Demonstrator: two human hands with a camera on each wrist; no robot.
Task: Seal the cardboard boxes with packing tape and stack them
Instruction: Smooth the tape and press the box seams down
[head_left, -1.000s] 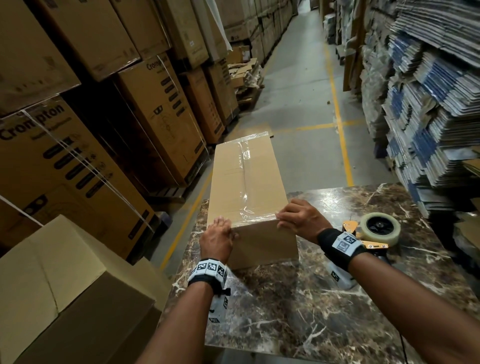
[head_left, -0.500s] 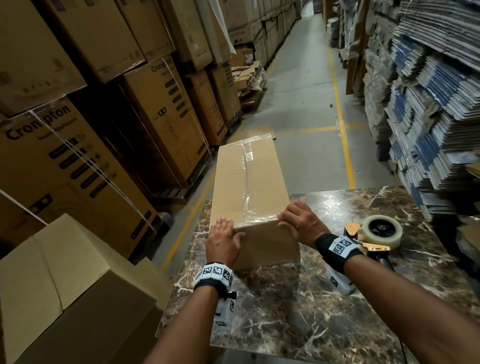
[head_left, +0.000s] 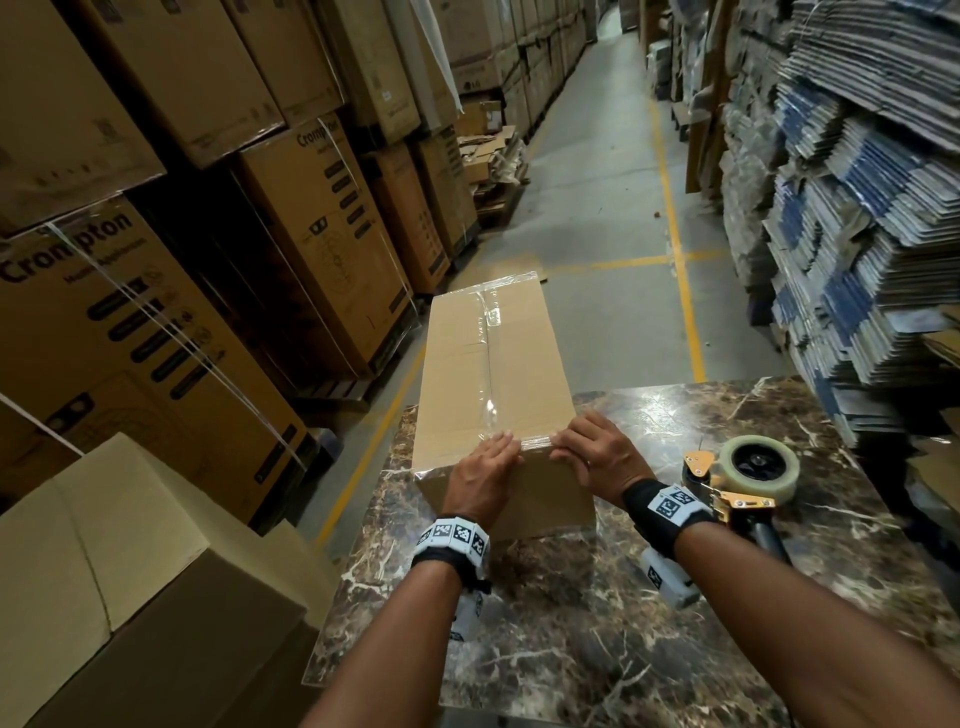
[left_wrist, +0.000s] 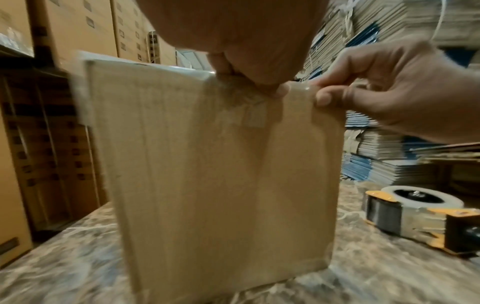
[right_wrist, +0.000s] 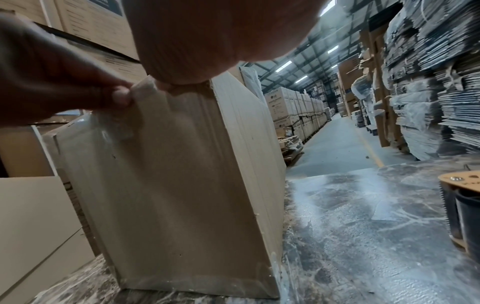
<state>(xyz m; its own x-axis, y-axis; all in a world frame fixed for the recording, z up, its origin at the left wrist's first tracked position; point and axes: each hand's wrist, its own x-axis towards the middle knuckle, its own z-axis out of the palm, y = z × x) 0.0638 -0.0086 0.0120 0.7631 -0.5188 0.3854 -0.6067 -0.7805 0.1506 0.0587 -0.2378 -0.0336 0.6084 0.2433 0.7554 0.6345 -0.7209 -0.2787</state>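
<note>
**Both hands on the taped near edge of the box**

The long cardboard box (head_left: 493, 374) lies on my marble desk (head_left: 649, 623), its near end in front of me and its far end reaching out past the desk's far edge over the aisle floor. A strip of clear tape (head_left: 488, 364) runs down the middle seam of its top, and another band crosses the near top edge and folds over the end face.

My left hand (head_left: 480, 480) lies on that near edge with the fingers flat on the tape on the top and the thumb down on the end face; its grip is apart, pressing and clamping nothing. My right hand (head_left: 597, 460) sits just beside it, towards the right corner, fingers bent over the edge onto the tape and the thumb tip pressed against the end face, so this grip is clamped on the box edge. The two hands are near each other but not touching.

The tape dispenser (head_left: 748, 480), orange-framed with a roll of clear tape, lies on the desk to the right of my right wrist, apart from the box. A plain closed carton (head_left: 119, 587) stands low at my left, beside the desk.
</note>
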